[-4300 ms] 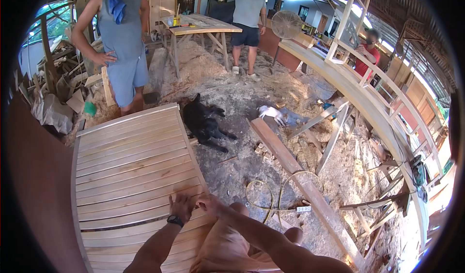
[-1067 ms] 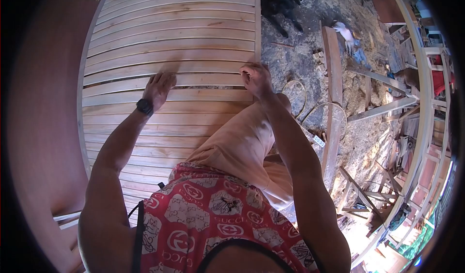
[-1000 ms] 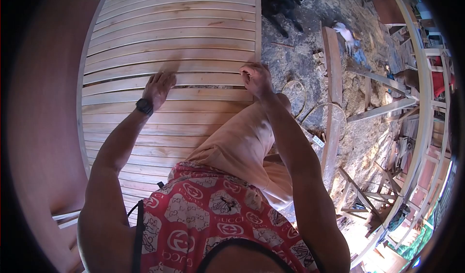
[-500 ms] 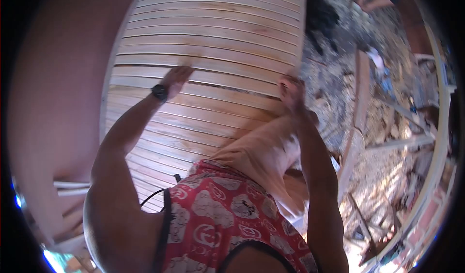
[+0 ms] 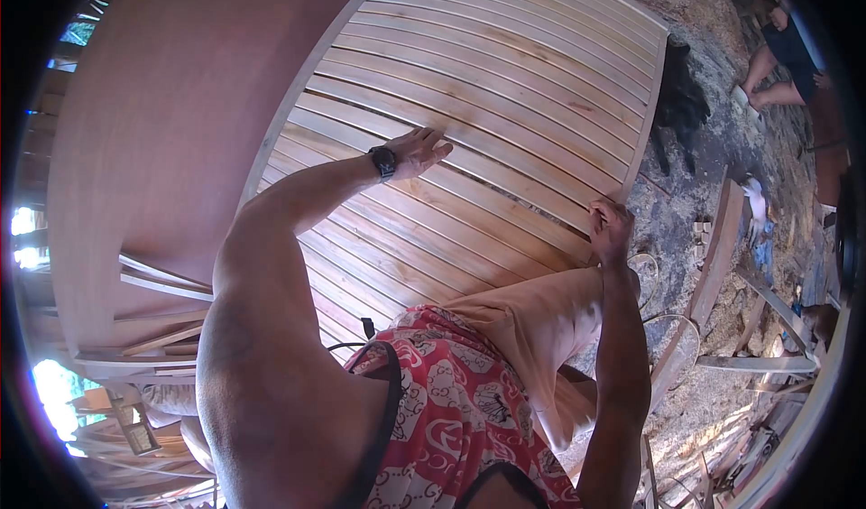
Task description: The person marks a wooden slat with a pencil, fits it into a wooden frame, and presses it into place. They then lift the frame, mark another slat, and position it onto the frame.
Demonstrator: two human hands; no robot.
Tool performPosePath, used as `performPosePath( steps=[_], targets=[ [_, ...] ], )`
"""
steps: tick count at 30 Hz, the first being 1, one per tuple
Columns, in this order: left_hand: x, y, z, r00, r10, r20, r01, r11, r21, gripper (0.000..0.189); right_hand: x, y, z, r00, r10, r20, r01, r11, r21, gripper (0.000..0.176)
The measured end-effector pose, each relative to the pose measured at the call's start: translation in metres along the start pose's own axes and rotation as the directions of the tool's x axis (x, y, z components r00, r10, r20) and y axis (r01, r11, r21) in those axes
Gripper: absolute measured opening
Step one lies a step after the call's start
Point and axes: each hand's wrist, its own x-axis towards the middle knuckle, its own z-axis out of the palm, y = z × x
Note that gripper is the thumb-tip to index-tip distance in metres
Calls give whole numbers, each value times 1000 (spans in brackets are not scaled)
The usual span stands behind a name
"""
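A large panel of pale wooden slats [image 5: 505, 85] stretches out in front of me, with narrow dark gaps between some of the strips. My left hand [image 5: 421, 152], a black watch [image 5: 382, 162] on its wrist, lies over the slats near a wider gap, its fingers stretched out and holding nothing. At the panel's right edge my right hand [image 5: 611, 225] is closed, fingers curled beside the slat ends. Whatever is between those fingers is too small or hidden to make out.
A broad smooth brown board [image 5: 171, 130] stands left of the panel. Wood strips [image 5: 162, 279] lie at lower left. Curved timber [image 5: 713, 256] and offcuts cover the debris-strewn ground at right. A black dog-like shape [image 5: 684, 103] and another person's legs [image 5: 767, 80] are beyond.
My view has turned, so the panel appears tilted and further right. The left hand stays over the slats near the gap; the right hand stays at the panel's right edge.
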Motion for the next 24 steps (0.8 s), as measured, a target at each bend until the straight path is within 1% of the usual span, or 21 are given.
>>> performPosePath(
  steps=[2,3,5,6,8,9,10,11,14,17,19,22,24],
  targets=[
    [-1,1,-2,1000,-4,14,4,1000,-6,42,1,-4,-2,1000,0,-1,0,1000,-12,19],
    [-2,2,-2,1000,-16,-5,16,1000,-10,40,3,-8,-4,1000,0,0,0,1000,-12,19],
    [-2,3,-3,999,-29,-23,28,999,-19,39,5,-11,-7,990,-130,-61,123,987,-101,15],
    [-1,3,-4,1000,-21,-8,21,1000,3,38,6,-11,-7,990,-130,-58,123,987,-100,15],
    [-2,4,-4,1000,-15,8,15,1000,23,37,6,-7,-4,992,-112,-55,110,993,-34,14],
    [-2,4,-2,1000,-13,-22,13,1000,25,36,4,-4,-3,992,-112,-54,110,993,-34,14],
    [-3,4,0,999,-11,-52,12,1000,28,35,2,-1,0,997,-65,-35,65,998,-10,17],
    [-3,4,1,999,-11,-51,12,1000,27,35,1,-1,1,1000,-18,-16,18,1000,14,20],
    [-3,3,3,998,-7,-66,9,999,42,34,0,0,1,1000,-2,-11,2,1000,8,20],
    [-6,3,7,994,-1,-111,6,999,45,33,0,0,1,1000,-18,-11,18,1000,-25,19],
    [-6,3,8,991,0,-136,5,999,39,33,2,0,1,1000,-25,-15,25,1000,-12,19],
    [-6,5,8,990,-30,-136,31,999,7,34,2,-1,0,999,-43,-25,43,999,-1,19],
    [-6,6,7,991,-27,-131,31,999,26,33,1,-1,0,998,-55,-31,55,999,-4,19]
  ],
)
